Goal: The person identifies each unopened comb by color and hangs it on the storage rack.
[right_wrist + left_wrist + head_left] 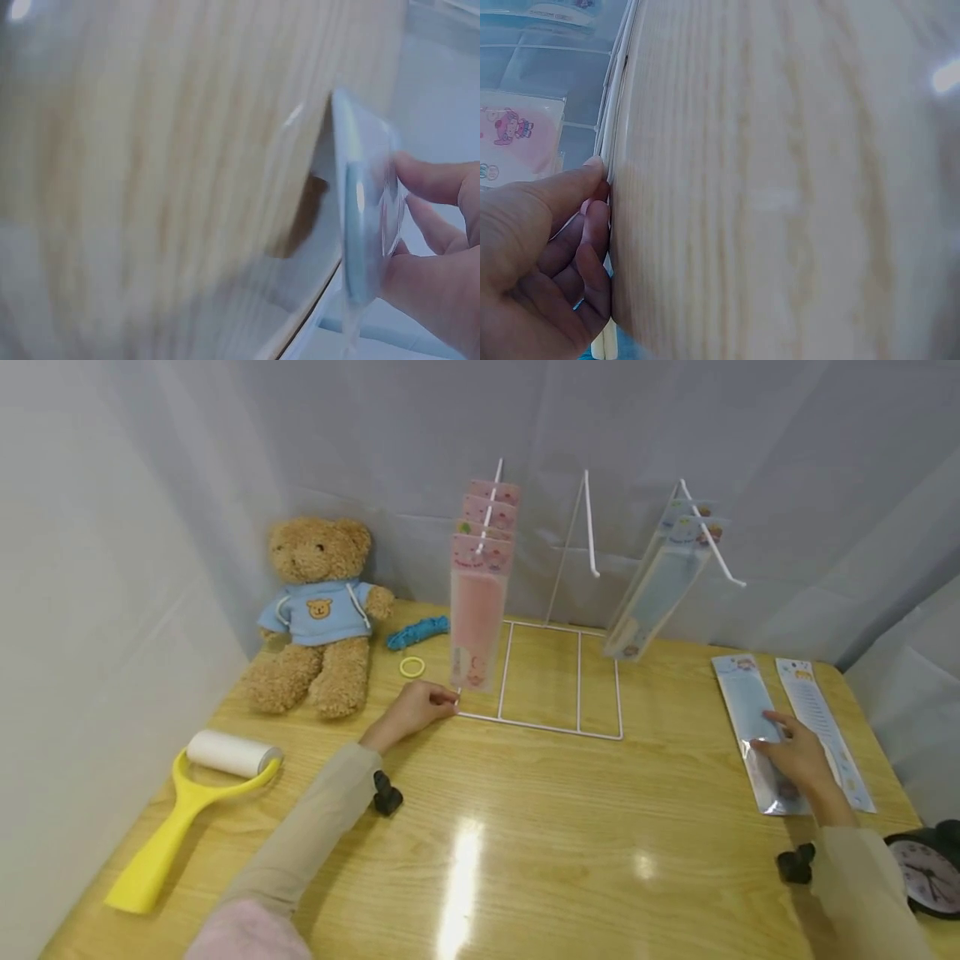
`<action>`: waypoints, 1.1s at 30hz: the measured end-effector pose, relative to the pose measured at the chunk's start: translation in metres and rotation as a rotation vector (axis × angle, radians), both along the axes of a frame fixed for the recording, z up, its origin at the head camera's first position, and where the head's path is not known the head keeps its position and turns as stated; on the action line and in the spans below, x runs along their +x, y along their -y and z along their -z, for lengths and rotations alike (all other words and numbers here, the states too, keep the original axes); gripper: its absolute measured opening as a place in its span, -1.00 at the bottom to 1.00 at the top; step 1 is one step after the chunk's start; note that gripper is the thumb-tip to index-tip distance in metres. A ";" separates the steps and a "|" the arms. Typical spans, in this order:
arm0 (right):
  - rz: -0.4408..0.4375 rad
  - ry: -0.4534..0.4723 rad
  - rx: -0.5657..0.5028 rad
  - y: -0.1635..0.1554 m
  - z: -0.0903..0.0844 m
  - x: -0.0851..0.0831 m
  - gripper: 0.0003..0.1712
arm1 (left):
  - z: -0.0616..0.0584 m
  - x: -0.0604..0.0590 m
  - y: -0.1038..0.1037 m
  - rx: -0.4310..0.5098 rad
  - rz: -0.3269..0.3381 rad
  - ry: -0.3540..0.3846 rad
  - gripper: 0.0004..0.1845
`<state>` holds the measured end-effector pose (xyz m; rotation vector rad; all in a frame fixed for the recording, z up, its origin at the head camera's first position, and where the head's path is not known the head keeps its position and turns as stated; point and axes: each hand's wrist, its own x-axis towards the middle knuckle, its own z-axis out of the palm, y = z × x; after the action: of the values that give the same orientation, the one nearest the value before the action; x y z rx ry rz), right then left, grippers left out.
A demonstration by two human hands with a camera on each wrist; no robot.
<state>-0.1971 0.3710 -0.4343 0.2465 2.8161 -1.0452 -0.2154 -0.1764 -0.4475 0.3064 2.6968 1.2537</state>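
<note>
My left hand (412, 708) pinches the front left corner of a white wire display rack (555, 727) between thumb and fingers; the left wrist view shows the thumb on the wire at the wood surface. Pink packets (477, 610) hang on the rack's left hook, just above that hand. At the right, my right hand (798, 756) rests its fingertips on the face of a light-blue flat packet (742, 693), also close up in the right wrist view (367, 202). A narrow, lined, printed packet (813, 706) lies beside it. Blue packets (660, 585) hang from the right hook.
A teddy bear (318, 610) in a blue hoodie sits at the back left, near a blue cord bundle (418, 632) and a yellow ring (412, 667). A yellow-handled lint roller (180, 818) lies at front left. A black clock (930, 872) stands at the right edge.
</note>
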 end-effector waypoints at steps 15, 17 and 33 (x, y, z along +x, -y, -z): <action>0.060 -0.209 -0.111 0.036 -0.027 0.017 -0.40 | 0.000 0.000 0.000 -0.009 -0.001 0.014 -0.72; 0.065 -0.255 -0.167 0.041 -0.032 0.022 -0.40 | 0.000 0.000 0.000 -0.010 0.002 0.018 -0.72; -0.023 -0.636 -1.162 0.098 -0.065 0.070 -0.52 | 0.003 -0.002 0.001 -0.009 0.019 -0.007 -0.73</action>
<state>-0.1268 0.2727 -0.3689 -0.2916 2.0203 -2.8414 -0.2172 -0.1775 -0.4501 0.3347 2.6981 1.2380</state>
